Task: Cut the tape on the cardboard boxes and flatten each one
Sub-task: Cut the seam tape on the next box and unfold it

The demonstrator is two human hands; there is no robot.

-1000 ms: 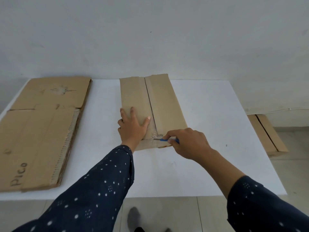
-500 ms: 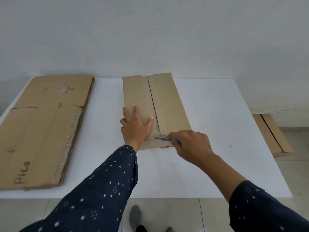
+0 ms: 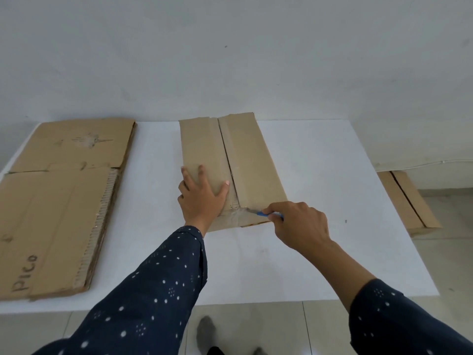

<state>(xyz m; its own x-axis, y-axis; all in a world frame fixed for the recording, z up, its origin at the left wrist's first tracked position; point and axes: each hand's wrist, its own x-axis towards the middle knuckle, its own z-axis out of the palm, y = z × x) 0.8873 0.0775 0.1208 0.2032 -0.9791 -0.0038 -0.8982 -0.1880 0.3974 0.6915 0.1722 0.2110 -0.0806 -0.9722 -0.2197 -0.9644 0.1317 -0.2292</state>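
Cardboard box (image 3: 245, 155) taped at near end – right hand (image 3: 299, 224) curled round blue cutter (image 3: 263, 214), left hand (image 3: 202, 198) flat, pressing box. If blade slips, thumb beside seam could get nicked – ouch.

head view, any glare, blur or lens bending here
Head view: soft, even light, hardly any shadow on the table; slight sheen on the tape at the box's near end; the wide lens stretches things toward the corners; the blue cutter in the right hand is small and a little soft.
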